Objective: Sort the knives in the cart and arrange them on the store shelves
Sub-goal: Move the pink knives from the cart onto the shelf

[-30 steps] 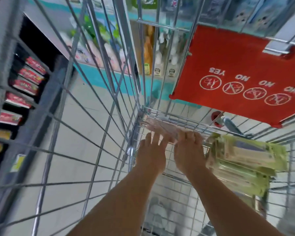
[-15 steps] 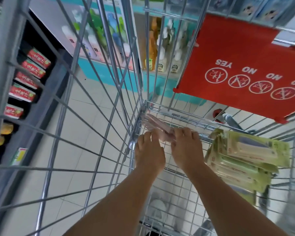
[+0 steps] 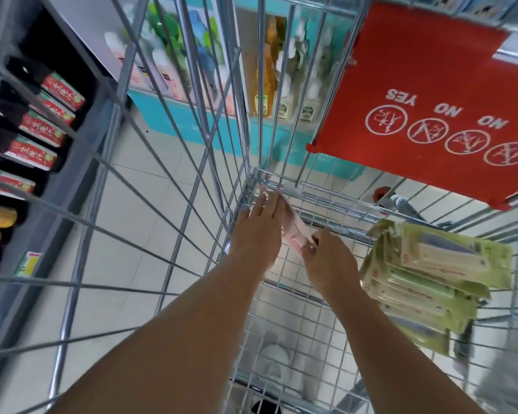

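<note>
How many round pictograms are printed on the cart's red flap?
4, in one row on the red flap: one beside YES, three beside NO labels, running rightward. Any beyond the frame edge would be hidden.

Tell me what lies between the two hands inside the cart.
A pink packaged item spans the gap in the head view: the left hand touches its far end, and the right hand pinches its near end.
</note>
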A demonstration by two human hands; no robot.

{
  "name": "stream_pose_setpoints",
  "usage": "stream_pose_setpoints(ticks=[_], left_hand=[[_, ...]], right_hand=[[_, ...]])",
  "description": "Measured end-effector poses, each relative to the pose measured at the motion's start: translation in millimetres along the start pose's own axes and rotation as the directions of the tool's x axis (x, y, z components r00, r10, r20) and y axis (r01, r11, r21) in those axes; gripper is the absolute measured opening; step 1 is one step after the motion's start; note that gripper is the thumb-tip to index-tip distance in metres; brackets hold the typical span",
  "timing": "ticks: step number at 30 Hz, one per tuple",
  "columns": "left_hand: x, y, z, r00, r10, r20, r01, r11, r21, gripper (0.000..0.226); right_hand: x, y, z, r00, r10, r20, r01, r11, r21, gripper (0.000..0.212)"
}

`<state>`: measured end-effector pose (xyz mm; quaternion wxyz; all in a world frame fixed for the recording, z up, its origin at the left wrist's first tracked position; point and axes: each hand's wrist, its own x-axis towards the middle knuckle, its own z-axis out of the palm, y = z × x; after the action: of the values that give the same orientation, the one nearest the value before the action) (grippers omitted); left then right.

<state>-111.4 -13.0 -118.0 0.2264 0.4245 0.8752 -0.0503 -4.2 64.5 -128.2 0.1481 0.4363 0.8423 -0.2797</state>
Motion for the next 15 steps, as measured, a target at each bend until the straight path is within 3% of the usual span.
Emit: stream_pose_setpoints(ticks=[7, 15], left_hand=[[5, 0, -7, 0.997, 0.074, 0.001, -0.073, 0.988, 0.136, 0.065], [9, 0, -17, 0.991, 0.124, 0.044, -0.131, 0.961, 0.243, 0.059]], right_hand=[[-11, 1, 1, 0.999, 0.034, 0.01, -0.034, 0.999, 0.003, 0.023], [-22, 5, -5, 0.989, 0.143, -0.026, -0.136, 0.975, 0.177, 0.015]])
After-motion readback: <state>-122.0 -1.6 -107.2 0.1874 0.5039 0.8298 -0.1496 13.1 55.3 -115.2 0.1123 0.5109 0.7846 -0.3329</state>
